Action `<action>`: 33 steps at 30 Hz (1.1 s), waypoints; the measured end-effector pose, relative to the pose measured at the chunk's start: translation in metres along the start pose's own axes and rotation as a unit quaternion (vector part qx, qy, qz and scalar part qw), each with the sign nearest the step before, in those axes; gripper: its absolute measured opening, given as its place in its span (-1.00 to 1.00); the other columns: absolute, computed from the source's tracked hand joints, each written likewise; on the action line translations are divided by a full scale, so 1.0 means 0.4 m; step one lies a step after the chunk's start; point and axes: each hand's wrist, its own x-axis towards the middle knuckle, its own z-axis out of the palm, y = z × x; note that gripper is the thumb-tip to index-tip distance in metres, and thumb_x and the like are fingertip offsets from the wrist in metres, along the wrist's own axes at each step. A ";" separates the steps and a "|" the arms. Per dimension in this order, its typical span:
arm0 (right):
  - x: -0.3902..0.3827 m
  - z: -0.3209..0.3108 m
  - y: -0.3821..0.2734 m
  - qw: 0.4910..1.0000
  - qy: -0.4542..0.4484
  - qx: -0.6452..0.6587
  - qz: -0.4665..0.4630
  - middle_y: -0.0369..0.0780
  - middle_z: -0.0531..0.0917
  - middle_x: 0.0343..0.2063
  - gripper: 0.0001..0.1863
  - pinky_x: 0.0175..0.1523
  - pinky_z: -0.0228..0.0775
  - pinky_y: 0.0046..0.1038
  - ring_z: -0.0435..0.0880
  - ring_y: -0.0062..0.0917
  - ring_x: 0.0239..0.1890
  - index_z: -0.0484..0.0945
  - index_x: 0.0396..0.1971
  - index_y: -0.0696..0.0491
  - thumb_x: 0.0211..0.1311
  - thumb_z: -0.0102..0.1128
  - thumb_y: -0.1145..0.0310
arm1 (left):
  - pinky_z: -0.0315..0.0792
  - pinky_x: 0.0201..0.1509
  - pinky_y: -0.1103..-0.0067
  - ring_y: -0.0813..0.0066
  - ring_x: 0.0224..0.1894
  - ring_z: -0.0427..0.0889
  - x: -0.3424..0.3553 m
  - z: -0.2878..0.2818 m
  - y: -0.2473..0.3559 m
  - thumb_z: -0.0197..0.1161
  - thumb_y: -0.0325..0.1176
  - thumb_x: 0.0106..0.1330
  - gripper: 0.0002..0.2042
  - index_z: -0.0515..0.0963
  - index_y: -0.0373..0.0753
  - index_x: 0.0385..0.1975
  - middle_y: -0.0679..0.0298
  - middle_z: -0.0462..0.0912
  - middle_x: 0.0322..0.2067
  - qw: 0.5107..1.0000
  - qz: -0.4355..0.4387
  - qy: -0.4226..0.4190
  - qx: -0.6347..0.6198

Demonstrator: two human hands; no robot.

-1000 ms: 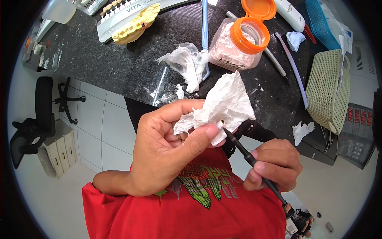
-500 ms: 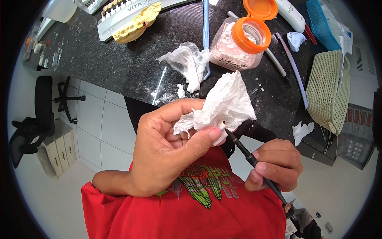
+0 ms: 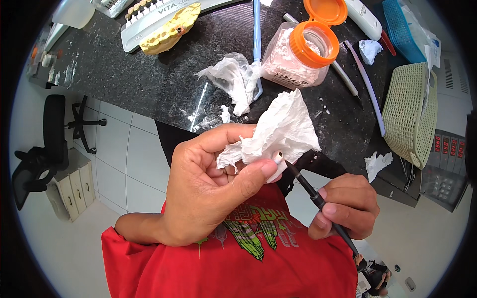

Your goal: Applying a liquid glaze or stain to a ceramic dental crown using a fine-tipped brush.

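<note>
Above the desk (image 3: 149,84) edge, our left hand (image 3: 208,188) keeps a closed grip on a crumpled tissue (image 3: 280,131) and a small white tooth piece (image 3: 277,158) at the thumb tip. Our right hand (image 3: 348,206) pinches a thin black brush (image 3: 318,198), its tip just beside the piece.

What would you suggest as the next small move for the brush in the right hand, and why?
Probably ease the thin dark brush a touch forward, so that its tip meets the small whitish piece. The left hand pinches that piece in a white tissue, and the right hand holds the brush like a pen, its tip just short of the piece.
</note>
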 end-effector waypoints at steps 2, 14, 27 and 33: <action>-0.002 0.000 0.000 1.000 0.004 -0.003 0.001 -0.25 0.57 -0.59 -0.78 -0.58 0.44 -0.65 0.58 -0.57 -0.59 0.54 -0.42 0.11 -0.08 0.37 0.39 | 0.50 -0.10 0.71 0.61 -0.22 0.59 0.000 -0.001 0.001 0.20 -0.61 0.18 -0.73 0.44 -0.48 -0.11 0.15 0.59 -0.24 1.000 -0.002 0.001 0.001; 0.000 0.009 0.000 1.000 0.004 0.007 0.004 -0.24 0.57 -0.58 -0.78 -0.58 0.47 -0.64 0.58 -0.56 -0.60 0.54 -0.42 0.12 -0.07 0.37 0.40 | 0.49 -0.10 0.72 0.61 -0.22 0.59 0.000 -0.003 0.000 0.20 -0.61 0.18 -0.71 0.42 -0.49 -0.09 0.15 0.59 -0.24 1.000 -0.007 -0.005 0.000; -0.001 0.009 0.001 1.000 0.005 0.001 -0.001 -0.23 0.56 -0.58 -0.77 -0.57 0.48 -0.64 0.58 -0.54 -0.58 0.53 -0.42 0.13 -0.08 0.38 0.40 | 0.48 -0.11 0.73 0.62 -0.22 0.58 0.001 -0.004 0.002 0.18 -0.60 0.20 -0.72 0.42 -0.49 -0.09 0.15 0.58 -0.22 1.000 -0.010 -0.006 -0.005; -0.007 0.007 -0.004 1.000 0.023 -0.007 0.007 -0.24 0.56 -0.57 -0.77 -0.55 0.47 -0.66 0.59 -0.55 -0.57 0.53 -0.42 0.11 -0.08 0.37 0.40 | 0.48 -0.12 0.74 0.64 -0.23 0.57 0.002 -0.003 0.003 0.17 -0.59 0.21 -0.74 0.43 -0.48 -0.10 0.16 0.59 -0.24 1.000 -0.010 -0.006 -0.007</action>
